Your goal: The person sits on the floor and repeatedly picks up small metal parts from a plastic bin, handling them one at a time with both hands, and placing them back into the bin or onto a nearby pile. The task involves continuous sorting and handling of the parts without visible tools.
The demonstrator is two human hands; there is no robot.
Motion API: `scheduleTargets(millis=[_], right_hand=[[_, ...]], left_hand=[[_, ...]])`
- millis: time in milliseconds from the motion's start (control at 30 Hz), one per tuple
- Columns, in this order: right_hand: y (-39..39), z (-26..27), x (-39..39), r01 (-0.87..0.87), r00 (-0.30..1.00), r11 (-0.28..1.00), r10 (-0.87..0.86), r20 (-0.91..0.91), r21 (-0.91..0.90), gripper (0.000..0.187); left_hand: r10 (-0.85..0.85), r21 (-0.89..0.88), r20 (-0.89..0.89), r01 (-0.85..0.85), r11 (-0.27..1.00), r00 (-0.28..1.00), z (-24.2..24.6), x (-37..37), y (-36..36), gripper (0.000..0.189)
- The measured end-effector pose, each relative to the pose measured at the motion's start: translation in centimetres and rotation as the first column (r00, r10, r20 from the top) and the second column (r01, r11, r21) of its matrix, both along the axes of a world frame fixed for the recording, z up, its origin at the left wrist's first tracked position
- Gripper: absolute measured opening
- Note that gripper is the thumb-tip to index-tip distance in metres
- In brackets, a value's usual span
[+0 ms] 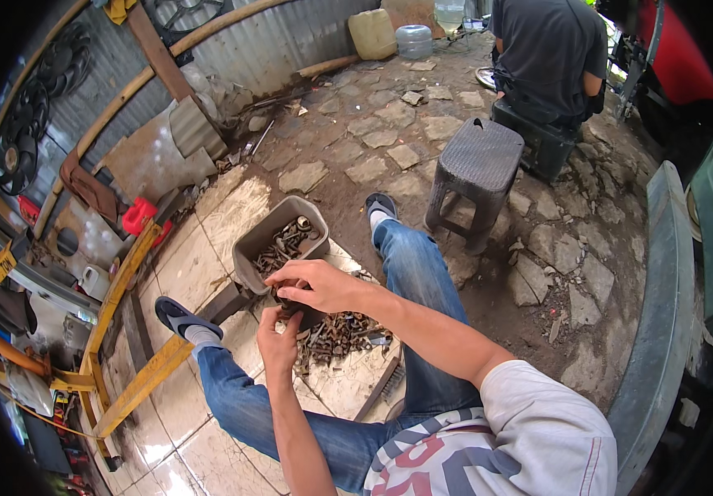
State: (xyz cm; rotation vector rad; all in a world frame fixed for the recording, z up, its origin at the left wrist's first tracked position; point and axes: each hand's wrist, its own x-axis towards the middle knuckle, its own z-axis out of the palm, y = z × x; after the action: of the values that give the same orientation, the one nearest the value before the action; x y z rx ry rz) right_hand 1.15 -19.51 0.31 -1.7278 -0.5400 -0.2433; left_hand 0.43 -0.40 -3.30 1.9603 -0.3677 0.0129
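Observation:
Beside the near rim of a grey plastic bin [248,260], my two hands are close together. My right hand [319,286] is above, its fingers curled at a small dark piece that they mostly hide. My left hand [279,338] is just below, thumb and fingers bent about the same spot; what it grips cannot be made out. Rusty bolts and other metal parts [288,242] fill part of the bin. A heap of loose bolts and nuts [338,338] lies on the tiles between my legs, partly behind my right hand and forearm.
A wire brush [387,384] lies near my thigh. A yellow metal frame [145,378] stands at the left, a black plastic stool [480,161] ahead on the right. Another person [545,56] sits beyond it, back turned. A grey metal beam [657,328] runs along the right.

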Motion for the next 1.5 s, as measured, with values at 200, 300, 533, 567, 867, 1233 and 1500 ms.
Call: scheduleTargets(millis=[200,300,533,567,867,1233,1500], right_hand=[[-0.1,0.5,-0.5,-0.024,0.999,0.994,0.026,0.023,-0.109,0.035],[0.2,0.0,-0.4,0.01,1.0,0.994,-0.008,0.018,-0.11,0.038],[0.5,0.4,-0.7,0.06,0.993,0.984,-0.042,0.107,-0.168,0.043],[0.3,0.4,-0.7,0.037,0.996,0.987,-0.023,0.091,-0.159,0.043],[0.1,0.4,-0.6,-0.018,0.988,1.0,0.017,-0.153,-0.007,0.035],[0.5,1.4,-0.9,0.112,0.952,0.993,-0.113,-0.285,-0.021,0.03],[0.2,0.8,-0.6,0.005,0.959,0.995,0.023,-0.283,0.098,0.027]], left_hand=[[0.079,0.03,0.018,-0.079,0.996,0.997,0.6,-0.3,-0.5,0.019],[0.079,0.085,0.05,-0.083,0.993,0.996,0.4,-0.2,-0.4,0.02],[0.038,0.089,0.16,-0.053,0.995,0.986,0.3,-0.2,-0.3,0.013],[0.026,0.088,0.168,-0.041,0.995,0.985,0.2,-0.2,-0.3,0.012],[-0.011,0.133,0.223,-0.019,0.991,0.975,-0.2,-0.3,-0.1,0.015],[-0.008,0.238,0.147,-0.028,0.971,0.989,-0.3,0.0,0.3,0.031],[0.044,0.169,0.096,-0.06,0.984,0.994,0.5,-0.4,-0.4,0.027]])
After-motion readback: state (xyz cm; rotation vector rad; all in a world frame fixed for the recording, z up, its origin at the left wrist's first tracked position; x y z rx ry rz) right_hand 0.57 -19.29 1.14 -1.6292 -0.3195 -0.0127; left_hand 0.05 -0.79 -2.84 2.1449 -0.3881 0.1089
